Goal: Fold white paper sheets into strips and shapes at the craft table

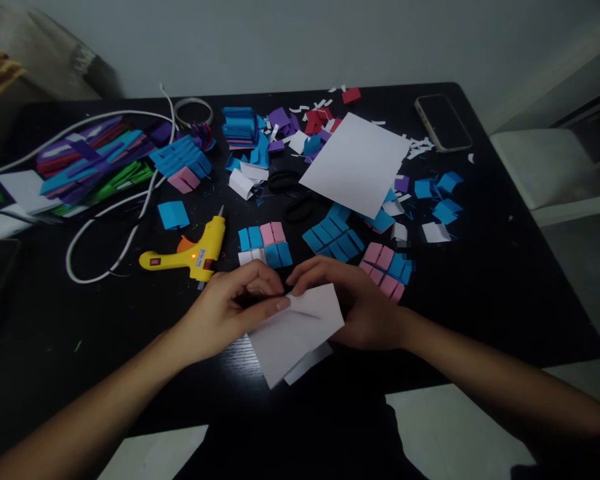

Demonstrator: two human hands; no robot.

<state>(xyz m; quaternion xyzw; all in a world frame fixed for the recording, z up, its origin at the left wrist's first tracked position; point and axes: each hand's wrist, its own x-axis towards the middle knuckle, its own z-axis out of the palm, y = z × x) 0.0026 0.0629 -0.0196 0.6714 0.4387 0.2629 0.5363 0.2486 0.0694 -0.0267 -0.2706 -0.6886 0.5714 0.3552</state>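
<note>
Between my two hands is a folded sheet of white paper [290,337], held over the table's front edge with a crease across it and a second layer showing beneath. My left hand [235,303] pinches its upper left edge, thumb on top. At the upper right, my right hand [357,300] grips the same paper, its thumb hidden behind the sheet. Just beyond my fingers lie a pink, blue and white block of folded paper pieces [265,245], a blue block [334,233] and a pink and blue block [387,270].
A yellow glue gun [185,259] with a lit orange light lies left of my hands. Black scissors [297,207] sit partly under a large white sheet [357,163]. A white cable [70,257] loops at left beside coloured paper strips [93,160]. A phone [443,122] rests far right.
</note>
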